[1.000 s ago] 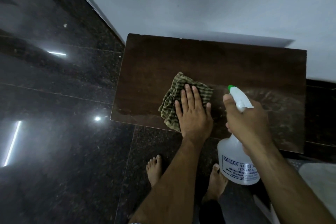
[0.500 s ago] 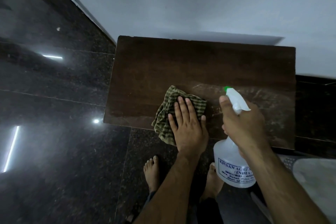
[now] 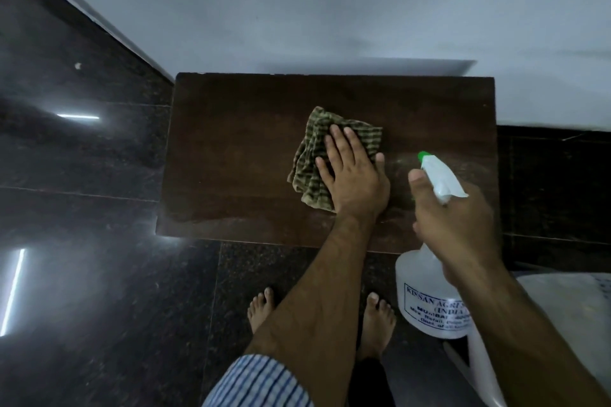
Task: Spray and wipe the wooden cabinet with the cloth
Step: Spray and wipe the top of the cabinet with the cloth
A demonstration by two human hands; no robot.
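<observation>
A dark wooden cabinet (image 3: 238, 149) stands against the pale wall, seen from above. A crumpled green checked cloth (image 3: 314, 155) lies on its top near the middle. My left hand (image 3: 353, 175) presses flat on the cloth with straight fingers. My right hand (image 3: 453, 218) grips the neck of a white spray bottle (image 3: 426, 301) with a green nozzle, held over the cabinet's right front part, nozzle pointing towards the wall. Streaks of moisture show on the wood right of the cloth.
Dark polished stone floor (image 3: 82, 241) surrounds the cabinet, with light reflections at the left. My bare feet (image 3: 261, 307) stand just before the cabinet's front edge. A pale object (image 3: 568, 307) lies at the lower right, partly hidden by my arm.
My left hand has slid the cloth away from the front edge towards the middle of the cabinet top. The right hand with the bottle has kept its place.
</observation>
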